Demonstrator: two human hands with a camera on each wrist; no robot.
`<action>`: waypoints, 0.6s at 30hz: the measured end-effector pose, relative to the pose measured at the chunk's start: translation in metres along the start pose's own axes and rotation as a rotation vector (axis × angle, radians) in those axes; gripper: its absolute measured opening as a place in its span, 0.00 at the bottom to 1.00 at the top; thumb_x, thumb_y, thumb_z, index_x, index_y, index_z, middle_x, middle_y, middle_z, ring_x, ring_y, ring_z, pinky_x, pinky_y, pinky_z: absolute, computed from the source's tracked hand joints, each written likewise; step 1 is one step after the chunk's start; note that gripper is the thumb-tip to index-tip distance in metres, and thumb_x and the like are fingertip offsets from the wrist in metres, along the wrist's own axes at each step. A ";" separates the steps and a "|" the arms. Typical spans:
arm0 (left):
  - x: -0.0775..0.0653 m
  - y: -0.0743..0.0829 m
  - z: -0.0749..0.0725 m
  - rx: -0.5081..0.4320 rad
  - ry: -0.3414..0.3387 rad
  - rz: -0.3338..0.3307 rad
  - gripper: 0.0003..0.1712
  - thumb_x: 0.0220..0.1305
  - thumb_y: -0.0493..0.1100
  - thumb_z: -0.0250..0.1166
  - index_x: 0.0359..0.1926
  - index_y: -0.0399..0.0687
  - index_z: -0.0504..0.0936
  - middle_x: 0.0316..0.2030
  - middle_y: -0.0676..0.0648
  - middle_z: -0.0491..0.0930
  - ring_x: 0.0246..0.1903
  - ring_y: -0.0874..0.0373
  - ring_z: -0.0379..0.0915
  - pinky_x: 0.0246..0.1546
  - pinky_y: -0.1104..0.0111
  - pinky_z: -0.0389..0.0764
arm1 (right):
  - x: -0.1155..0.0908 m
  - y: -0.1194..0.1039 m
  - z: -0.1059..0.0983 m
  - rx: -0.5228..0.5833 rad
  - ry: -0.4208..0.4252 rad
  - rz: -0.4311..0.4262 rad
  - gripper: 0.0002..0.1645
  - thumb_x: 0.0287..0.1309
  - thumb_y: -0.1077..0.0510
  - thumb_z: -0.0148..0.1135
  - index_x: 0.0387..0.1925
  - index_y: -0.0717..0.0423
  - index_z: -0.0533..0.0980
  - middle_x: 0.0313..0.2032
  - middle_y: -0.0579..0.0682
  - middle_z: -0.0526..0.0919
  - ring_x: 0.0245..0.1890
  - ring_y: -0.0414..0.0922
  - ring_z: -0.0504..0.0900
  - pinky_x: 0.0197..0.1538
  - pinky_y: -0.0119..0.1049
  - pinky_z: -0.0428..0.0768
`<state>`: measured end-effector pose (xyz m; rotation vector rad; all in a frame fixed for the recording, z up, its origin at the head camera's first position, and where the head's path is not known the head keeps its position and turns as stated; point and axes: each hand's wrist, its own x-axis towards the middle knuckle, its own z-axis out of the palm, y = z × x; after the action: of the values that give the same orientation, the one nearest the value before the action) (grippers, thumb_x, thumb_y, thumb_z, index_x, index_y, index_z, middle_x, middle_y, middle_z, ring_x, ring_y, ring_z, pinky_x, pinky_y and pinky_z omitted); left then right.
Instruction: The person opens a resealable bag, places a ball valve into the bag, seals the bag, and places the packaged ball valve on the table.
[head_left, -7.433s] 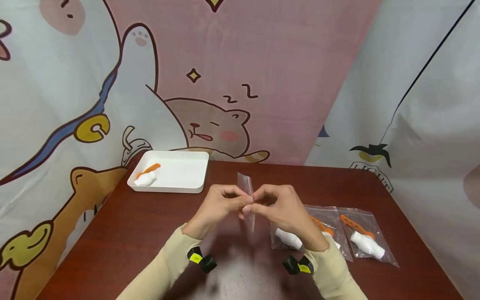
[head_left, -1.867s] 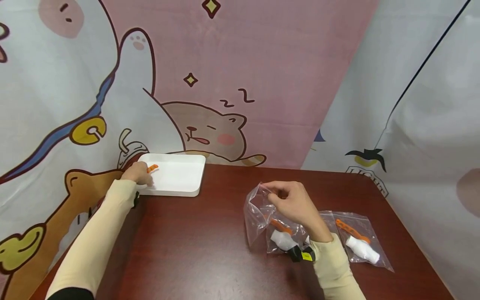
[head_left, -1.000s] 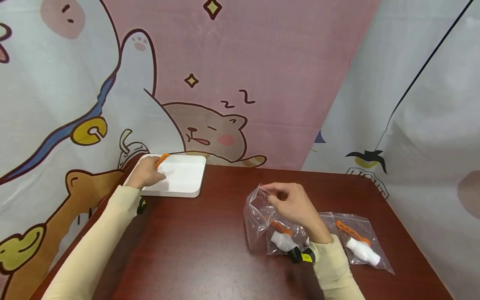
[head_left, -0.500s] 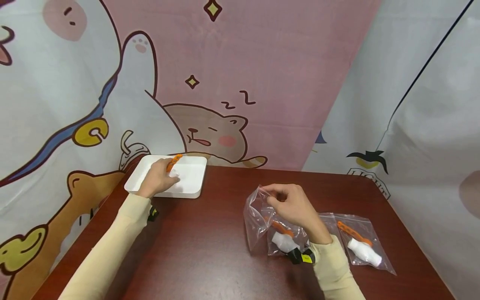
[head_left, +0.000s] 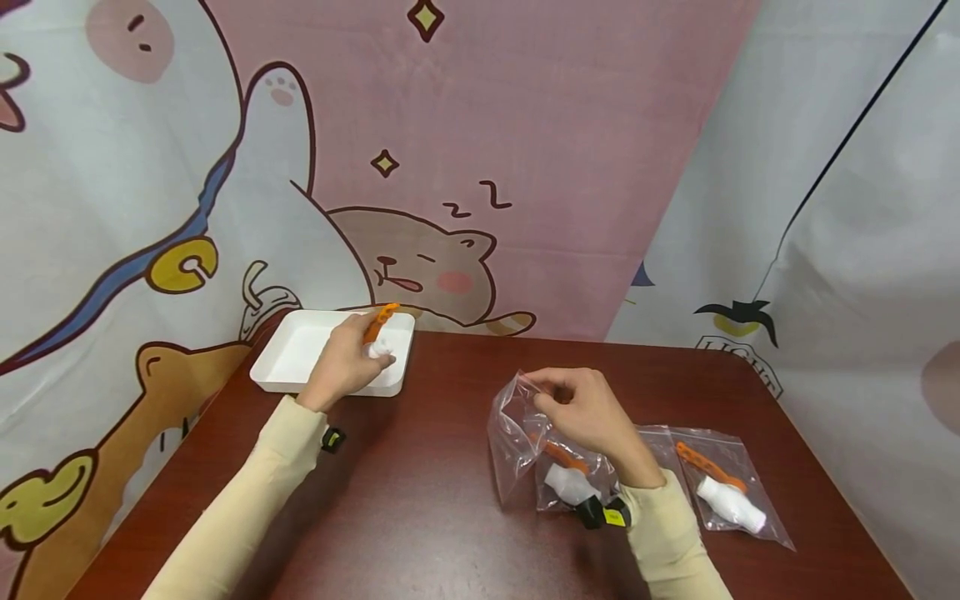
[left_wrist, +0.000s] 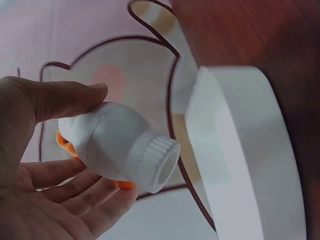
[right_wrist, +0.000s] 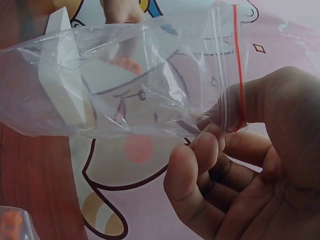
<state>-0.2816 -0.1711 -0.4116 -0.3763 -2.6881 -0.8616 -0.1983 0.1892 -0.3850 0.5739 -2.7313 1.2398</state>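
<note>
My left hand (head_left: 347, 360) is over the tray and holds a small white plastic bottle (left_wrist: 112, 137) together with an orange strip (head_left: 381, 322) with holes in it. In the left wrist view the thumb lies on top of the bottle, its ribbed end points away from the palm, and the strip is mostly hidden behind it. Farther right, my right hand (head_left: 588, 417) pinches the top edge of a clear zip-lock bag (head_left: 508, 446) between thumb and fingers. In the right wrist view the bag's red line (right_wrist: 237, 65) runs beside the thumb, and its mouth stands partly spread.
A white tray (head_left: 288, 358) stands at the table's back left. To the right, behind and beside my right hand, lie clear bags, among them a filled bag (head_left: 765, 508) with an orange strip (head_left: 708, 463) and a white bottle (head_left: 731, 504). The dark red table (head_left: 420, 492) meets a printed cloth backdrop.
My left hand has picked up the bottle and orange strip from the tray and moved right with them. Earlier both hands worked at the bag; now the right holds it alone, to the right.
</note>
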 end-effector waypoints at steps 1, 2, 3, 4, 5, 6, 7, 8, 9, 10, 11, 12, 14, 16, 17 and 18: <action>-0.001 0.004 0.001 -0.013 0.002 0.004 0.43 0.52 0.39 0.75 0.70 0.35 0.71 0.56 0.33 0.79 0.54 0.38 0.77 0.58 0.47 0.77 | 0.000 0.000 0.000 0.002 -0.001 0.001 0.18 0.60 0.64 0.63 0.49 0.46 0.87 0.23 0.46 0.80 0.20 0.39 0.71 0.20 0.30 0.65; -0.002 0.009 0.001 -0.026 0.005 0.006 0.43 0.53 0.39 0.75 0.70 0.36 0.71 0.56 0.34 0.79 0.54 0.39 0.77 0.57 0.47 0.77 | 0.000 0.000 0.000 0.003 -0.002 0.003 0.18 0.60 0.64 0.63 0.49 0.46 0.87 0.24 0.47 0.81 0.20 0.39 0.72 0.20 0.30 0.65; -0.003 0.013 0.002 -0.042 0.009 0.009 0.43 0.52 0.39 0.76 0.70 0.36 0.71 0.55 0.35 0.79 0.53 0.40 0.77 0.56 0.48 0.78 | 0.000 0.000 0.000 0.003 -0.004 0.004 0.18 0.60 0.64 0.63 0.49 0.46 0.87 0.24 0.47 0.81 0.20 0.39 0.72 0.20 0.30 0.65; -0.004 0.017 0.002 -0.053 0.015 0.011 0.43 0.52 0.39 0.76 0.69 0.37 0.72 0.55 0.35 0.80 0.52 0.41 0.78 0.55 0.50 0.78 | 0.000 0.000 0.000 0.005 -0.005 0.005 0.18 0.60 0.64 0.63 0.49 0.46 0.87 0.24 0.48 0.81 0.20 0.39 0.72 0.20 0.30 0.64; -0.005 0.022 0.002 -0.063 0.021 0.016 0.43 0.52 0.39 0.76 0.69 0.37 0.72 0.55 0.36 0.80 0.51 0.41 0.78 0.53 0.51 0.78 | 0.000 0.000 0.000 0.006 -0.005 0.005 0.18 0.60 0.64 0.63 0.49 0.46 0.87 0.24 0.48 0.81 0.20 0.39 0.72 0.20 0.30 0.64; -0.006 0.026 0.003 -0.075 0.027 0.023 0.43 0.52 0.39 0.77 0.69 0.37 0.72 0.54 0.36 0.80 0.50 0.42 0.78 0.52 0.51 0.79 | 0.000 -0.001 0.000 0.007 -0.005 0.004 0.18 0.60 0.64 0.63 0.49 0.46 0.87 0.24 0.48 0.82 0.20 0.39 0.72 0.20 0.30 0.64; -0.007 0.030 0.003 -0.082 0.032 0.029 0.43 0.51 0.40 0.77 0.69 0.37 0.72 0.54 0.37 0.80 0.49 0.43 0.78 0.51 0.52 0.79 | 0.000 -0.001 0.000 0.005 -0.004 0.002 0.18 0.60 0.64 0.63 0.49 0.46 0.87 0.24 0.47 0.81 0.20 0.39 0.72 0.20 0.30 0.64; -0.008 0.033 0.003 -0.091 0.038 0.034 0.43 0.51 0.40 0.78 0.69 0.37 0.72 0.53 0.37 0.81 0.49 0.43 0.78 0.49 0.53 0.79 | 0.000 -0.001 0.000 0.004 -0.004 0.001 0.18 0.60 0.64 0.63 0.49 0.46 0.87 0.23 0.46 0.81 0.20 0.39 0.72 0.20 0.30 0.64; -0.010 0.037 0.004 -0.101 0.044 0.041 0.44 0.51 0.40 0.79 0.69 0.38 0.73 0.53 0.38 0.81 0.50 0.43 0.79 0.49 0.53 0.80 | 0.000 -0.001 0.000 0.003 -0.003 0.000 0.18 0.60 0.64 0.63 0.48 0.46 0.87 0.23 0.45 0.81 0.20 0.39 0.72 0.20 0.30 0.64; -0.011 0.040 0.004 -0.112 0.049 0.049 0.43 0.51 0.40 0.79 0.69 0.38 0.73 0.53 0.38 0.81 0.50 0.43 0.79 0.50 0.53 0.80 | 0.000 -0.001 0.000 0.003 -0.003 -0.002 0.18 0.60 0.64 0.63 0.48 0.46 0.87 0.23 0.45 0.81 0.20 0.39 0.71 0.20 0.30 0.64; -0.013 0.044 0.004 -0.131 0.054 0.056 0.44 0.51 0.40 0.79 0.69 0.38 0.73 0.54 0.38 0.81 0.52 0.43 0.80 0.51 0.52 0.80 | 0.000 -0.001 0.000 0.003 -0.003 -0.002 0.18 0.60 0.64 0.63 0.48 0.46 0.87 0.23 0.44 0.80 0.20 0.39 0.71 0.20 0.30 0.64; -0.014 0.047 0.005 -0.148 0.057 0.060 0.44 0.51 0.40 0.79 0.69 0.39 0.73 0.54 0.39 0.81 0.53 0.43 0.80 0.51 0.52 0.81 | 0.000 -0.001 0.000 0.002 -0.004 -0.003 0.18 0.60 0.64 0.63 0.48 0.46 0.87 0.23 0.44 0.80 0.20 0.39 0.71 0.20 0.30 0.64; -0.017 0.054 0.005 -0.186 0.066 0.071 0.43 0.51 0.40 0.79 0.69 0.40 0.73 0.55 0.39 0.81 0.56 0.43 0.80 0.54 0.51 0.81 | 0.000 -0.001 0.001 0.003 -0.008 0.001 0.18 0.60 0.64 0.63 0.49 0.46 0.87 0.23 0.43 0.79 0.19 0.39 0.71 0.20 0.30 0.64; -0.019 0.061 0.006 -0.225 0.072 0.086 0.43 0.51 0.39 0.79 0.68 0.41 0.74 0.55 0.40 0.81 0.57 0.43 0.80 0.57 0.49 0.82 | 0.000 -0.001 0.001 0.007 -0.012 0.008 0.18 0.60 0.64 0.62 0.49 0.46 0.87 0.23 0.43 0.79 0.19 0.38 0.70 0.20 0.30 0.64; -0.020 0.065 0.006 -0.241 0.076 0.091 0.43 0.51 0.39 0.80 0.68 0.41 0.74 0.55 0.40 0.81 0.57 0.43 0.80 0.58 0.49 0.82 | 0.000 0.000 0.001 0.010 -0.014 0.012 0.19 0.60 0.64 0.62 0.49 0.46 0.87 0.23 0.43 0.78 0.19 0.38 0.70 0.20 0.30 0.64; -0.021 0.069 0.006 -0.254 0.079 0.101 0.42 0.51 0.39 0.79 0.68 0.41 0.74 0.55 0.40 0.81 0.57 0.44 0.80 0.58 0.49 0.82 | 0.000 0.000 0.002 0.011 -0.015 0.015 0.19 0.60 0.64 0.62 0.49 0.46 0.87 0.22 0.43 0.78 0.19 0.38 0.70 0.21 0.30 0.65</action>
<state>-0.2403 -0.1171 -0.3879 -0.5170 -2.4699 -1.1646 -0.1979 0.1880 -0.3859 0.5669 -2.7485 1.2594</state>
